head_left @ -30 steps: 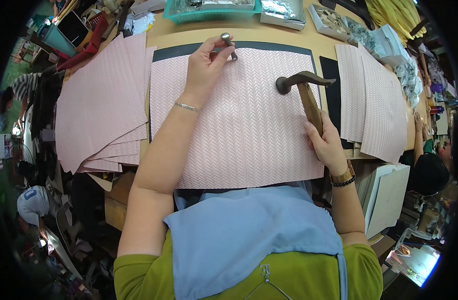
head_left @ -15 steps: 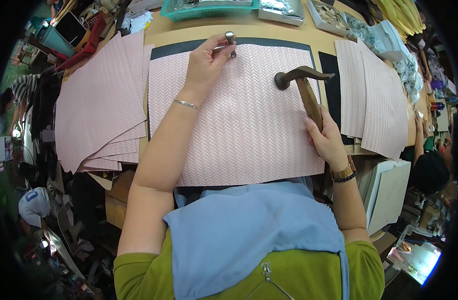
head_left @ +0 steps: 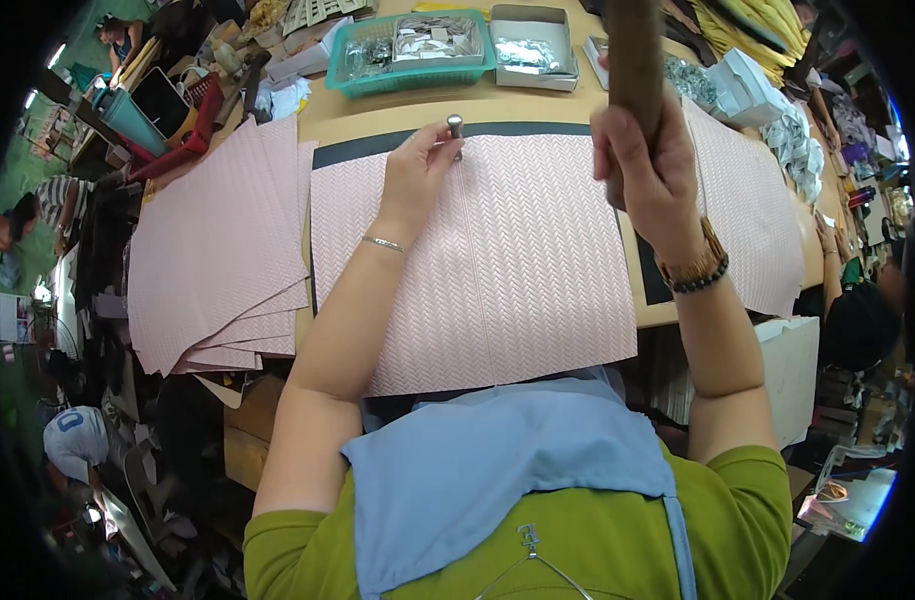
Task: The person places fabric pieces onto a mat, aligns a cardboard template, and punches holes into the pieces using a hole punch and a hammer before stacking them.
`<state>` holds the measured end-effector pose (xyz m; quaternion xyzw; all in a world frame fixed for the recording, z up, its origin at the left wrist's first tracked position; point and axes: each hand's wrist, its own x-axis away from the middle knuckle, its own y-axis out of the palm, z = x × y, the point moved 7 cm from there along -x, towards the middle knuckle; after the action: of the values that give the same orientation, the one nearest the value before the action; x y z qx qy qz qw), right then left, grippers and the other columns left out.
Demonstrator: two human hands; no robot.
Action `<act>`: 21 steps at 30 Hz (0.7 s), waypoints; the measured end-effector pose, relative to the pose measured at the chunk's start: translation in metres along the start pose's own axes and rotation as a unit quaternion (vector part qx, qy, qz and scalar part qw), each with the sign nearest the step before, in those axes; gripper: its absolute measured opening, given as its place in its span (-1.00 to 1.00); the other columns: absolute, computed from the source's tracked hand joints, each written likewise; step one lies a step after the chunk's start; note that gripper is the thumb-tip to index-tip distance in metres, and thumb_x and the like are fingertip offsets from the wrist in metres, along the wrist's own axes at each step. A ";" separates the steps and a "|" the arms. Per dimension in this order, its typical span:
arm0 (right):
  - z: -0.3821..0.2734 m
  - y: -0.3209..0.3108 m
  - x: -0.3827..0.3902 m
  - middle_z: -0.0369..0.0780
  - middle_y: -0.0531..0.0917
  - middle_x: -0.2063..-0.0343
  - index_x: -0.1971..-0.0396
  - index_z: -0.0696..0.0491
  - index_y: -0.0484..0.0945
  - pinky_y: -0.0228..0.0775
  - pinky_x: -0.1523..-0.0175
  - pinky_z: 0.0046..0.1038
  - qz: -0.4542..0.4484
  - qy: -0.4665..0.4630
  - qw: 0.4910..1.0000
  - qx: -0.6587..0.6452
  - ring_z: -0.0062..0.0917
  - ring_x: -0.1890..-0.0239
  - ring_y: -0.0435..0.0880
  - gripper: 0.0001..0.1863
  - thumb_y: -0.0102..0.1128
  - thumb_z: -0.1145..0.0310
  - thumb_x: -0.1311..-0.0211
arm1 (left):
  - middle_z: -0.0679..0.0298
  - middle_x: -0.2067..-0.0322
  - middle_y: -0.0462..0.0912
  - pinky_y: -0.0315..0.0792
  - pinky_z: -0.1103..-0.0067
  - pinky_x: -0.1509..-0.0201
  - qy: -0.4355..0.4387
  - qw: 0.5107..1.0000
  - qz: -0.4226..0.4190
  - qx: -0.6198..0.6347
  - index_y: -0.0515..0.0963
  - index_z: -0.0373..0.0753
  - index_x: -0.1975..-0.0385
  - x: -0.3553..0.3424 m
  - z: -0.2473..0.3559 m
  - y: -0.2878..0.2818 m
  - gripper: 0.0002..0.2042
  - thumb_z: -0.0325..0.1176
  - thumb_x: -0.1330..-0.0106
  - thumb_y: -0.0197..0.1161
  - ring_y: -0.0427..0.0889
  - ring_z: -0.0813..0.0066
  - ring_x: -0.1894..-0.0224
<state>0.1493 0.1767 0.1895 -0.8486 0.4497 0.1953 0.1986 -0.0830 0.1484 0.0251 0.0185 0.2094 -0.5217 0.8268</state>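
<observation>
- Sheet (head_left: 517,260): pale pink, herringbone weave pattern.
- Mat (head_left: 377,147): black.
- Punch (head_left: 455,126): silver.
- Handle (head_left: 634,60): brown.
- Basket (head_left: 412,48): teal.
- Apron (head_left: 497,480): light blue.
- Shirt (head_left: 737,520): olive green.

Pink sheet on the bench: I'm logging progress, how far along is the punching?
Done: the pink sheet lies flat on the dark mat. In hand: the left hand holds a metal punch upright at its far edge; the right hand has the hammer handle raised. Left: the stack beside it.
</observation>
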 end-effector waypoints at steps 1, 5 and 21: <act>-0.001 0.004 -0.006 -0.18 0.61 0.46 -0.07 0.17 0.39 0.40 0.41 -0.45 0.004 0.003 0.999 -0.041 -0.54 0.52 0.59 -0.66 0.20 0.35 -0.44 | 0.18 0.19 0.74 0.63 0.56 0.08 0.003 1.000 -0.001 0.000 0.61 -0.32 -0.01 0.000 0.001 0.000 -0.77 -0.48 -0.39 0.30 0.74 0.49 0.20; 0.052 0.033 0.009 0.05 0.64 0.39 -0.07 0.18 0.36 0.46 0.26 -0.18 -0.158 0.041 0.951 0.262 -0.07 0.42 0.63 -0.61 0.19 0.24 -0.43 | 0.14 0.20 0.74 0.62 0.53 0.11 0.017 1.000 -0.008 -0.005 0.60 -0.33 0.00 -0.002 -0.005 0.004 -0.77 -0.47 -0.39 0.30 0.75 0.45 0.22; 0.106 -0.129 0.125 -0.04 0.70 0.08 -0.16 0.06 0.51 0.52 -0.03 -0.16 0.027 0.120 0.768 0.629 -0.12 0.04 0.67 -0.49 0.34 0.17 -0.27 | 0.21 0.26 0.60 0.63 0.53 0.12 -0.109 0.957 0.096 0.252 0.29 -0.26 0.00 -0.007 -0.015 -0.011 -0.84 -0.31 -0.63 -0.13 0.70 0.47 0.23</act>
<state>0.3064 0.2118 0.0571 -0.5382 0.5148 -0.2291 0.6268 -0.1000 0.1532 0.0156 0.1895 -0.0235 -0.4744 0.8593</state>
